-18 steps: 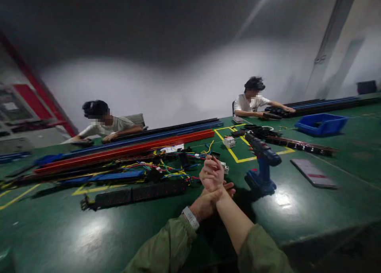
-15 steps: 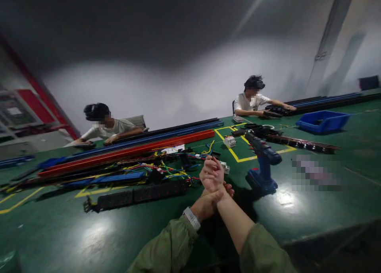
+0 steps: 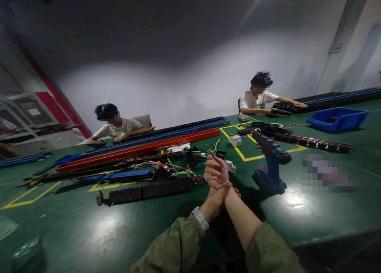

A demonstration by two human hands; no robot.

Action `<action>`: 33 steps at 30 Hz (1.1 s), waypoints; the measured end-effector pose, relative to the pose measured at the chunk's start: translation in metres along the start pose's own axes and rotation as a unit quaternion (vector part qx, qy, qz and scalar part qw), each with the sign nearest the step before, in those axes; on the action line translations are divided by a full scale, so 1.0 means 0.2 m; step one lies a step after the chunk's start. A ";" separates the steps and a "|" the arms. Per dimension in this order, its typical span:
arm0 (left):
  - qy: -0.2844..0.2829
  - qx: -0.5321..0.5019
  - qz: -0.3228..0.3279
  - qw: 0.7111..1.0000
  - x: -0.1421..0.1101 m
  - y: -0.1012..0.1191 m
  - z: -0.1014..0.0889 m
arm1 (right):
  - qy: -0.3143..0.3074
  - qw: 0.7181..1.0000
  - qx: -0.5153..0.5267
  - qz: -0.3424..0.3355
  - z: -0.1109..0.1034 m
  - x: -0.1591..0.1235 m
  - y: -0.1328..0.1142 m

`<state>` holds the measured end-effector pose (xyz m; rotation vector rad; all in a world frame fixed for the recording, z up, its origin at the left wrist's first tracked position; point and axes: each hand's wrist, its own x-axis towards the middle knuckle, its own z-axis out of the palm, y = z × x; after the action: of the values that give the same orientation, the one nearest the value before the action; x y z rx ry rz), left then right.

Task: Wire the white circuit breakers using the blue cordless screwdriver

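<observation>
My left hand (image 3: 218,199), with a pale watch band (image 3: 200,218) on its wrist, is wrapped round my right wrist over the table. Its fingertips show on the far side. My right hand (image 3: 216,173) is raised with its fingers curled in towards the palm, and nothing shows in it. Just behind it lies a white circuit breaker (image 3: 230,166), partly hidden. Close by on the right, a blue cordless drill (image 3: 271,161) stands upright on its battery. To the left are a black socket strip (image 3: 149,191) and a tangle of coloured wires (image 3: 175,169).
Beyond the wires lie a long orange profile (image 3: 143,150) and blue and black profiles. Another breaker (image 3: 235,140) sits by the yellow tape. A blue bin (image 3: 337,120) stands far right. Two co-workers, a person (image 3: 116,126) and another person (image 3: 257,100), sit across the green table (image 3: 154,217).
My view has turned slightly left, so the table and everything on it appear farther right. My left hand keeps its hold on my right wrist.
</observation>
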<state>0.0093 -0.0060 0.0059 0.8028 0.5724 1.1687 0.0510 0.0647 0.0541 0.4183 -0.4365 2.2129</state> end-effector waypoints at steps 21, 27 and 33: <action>0.001 0.007 -0.003 1.000 0.01 0.00 -0.01 | -0.042 0.997 -0.056 0.032 -0.01 0.00 -0.01; 0.000 0.035 -0.012 0.999 0.00 0.02 0.01 | -0.011 0.999 -0.036 -0.027 -0.04 0.00 0.01; -0.001 0.038 -0.004 0.999 0.00 0.02 0.02 | -0.064 0.995 -0.075 0.008 -0.08 0.00 0.01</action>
<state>0.0091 -0.0060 0.0114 0.8666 0.6201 1.1446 0.0474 0.0701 0.0402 0.4780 -0.6707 2.1581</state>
